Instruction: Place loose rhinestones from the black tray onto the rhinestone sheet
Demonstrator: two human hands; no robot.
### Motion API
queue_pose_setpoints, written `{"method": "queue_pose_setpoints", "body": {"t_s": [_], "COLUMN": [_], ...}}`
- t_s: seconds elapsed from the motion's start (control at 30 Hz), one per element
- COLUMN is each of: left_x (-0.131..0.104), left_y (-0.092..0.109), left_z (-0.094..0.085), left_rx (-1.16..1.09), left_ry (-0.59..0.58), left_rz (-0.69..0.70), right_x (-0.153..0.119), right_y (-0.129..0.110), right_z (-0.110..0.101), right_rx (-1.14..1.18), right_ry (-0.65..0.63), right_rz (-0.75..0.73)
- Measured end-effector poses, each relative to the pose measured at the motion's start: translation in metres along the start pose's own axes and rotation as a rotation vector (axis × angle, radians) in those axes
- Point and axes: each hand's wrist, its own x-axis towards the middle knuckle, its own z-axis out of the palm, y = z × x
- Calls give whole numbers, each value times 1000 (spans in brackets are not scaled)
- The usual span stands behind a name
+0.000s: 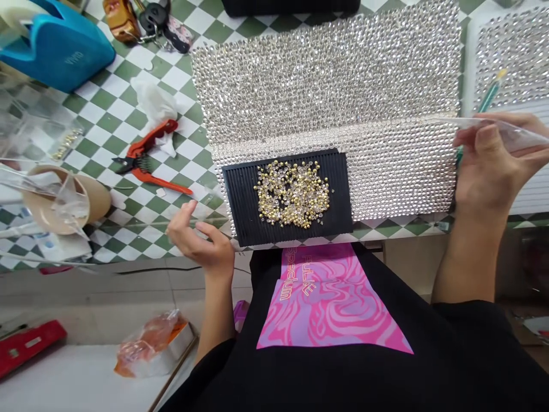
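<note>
My left hand is open at the table's front edge, fingers apart, just left of a black ridged tray. Gold-backed rhinestones lie in a loose pile on the tray. Behind and beside it spreads a large sheet covered in silvery rhinestones; the tray rests over its lower left part. At the right end of that sheet my right hand is closed on a clear plastic bag. A green pen with a yellowish tip shows behind that hand, partly hidden by it.
Red-handled pliers and crumpled tissue lie left of the sheet. Further left stand a round beige container and a blue tape dispenser. Keys are at the back. Another rhinestone sheet is at the far right.
</note>
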Motion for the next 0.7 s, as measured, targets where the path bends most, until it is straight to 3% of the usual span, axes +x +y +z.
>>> {"method": "queue_pose_setpoints", "body": {"t_s": [0.17,0.27,0.37,0.5,0.7], "left_x": [9,15,14,9,15], "left_y": [16,46,87,142,195], "left_z": [-7,-10,-8,8,31], "left_rx": [33,-93,-322,-660,-825], "left_ry": [16,6,-104,-421,-977], "left_rz": [117,143,187,301,201], "right_x": [-16,-32,-50,-74,-99], "right_y": [-23,-36,-47,-57,-72], "right_z": [8,23,44,72,92], "right_rx": [44,40,89,96,136], "right_ry": [39,16,-25,-115,-107], "right_rz": [158,240,221,264,288]}}
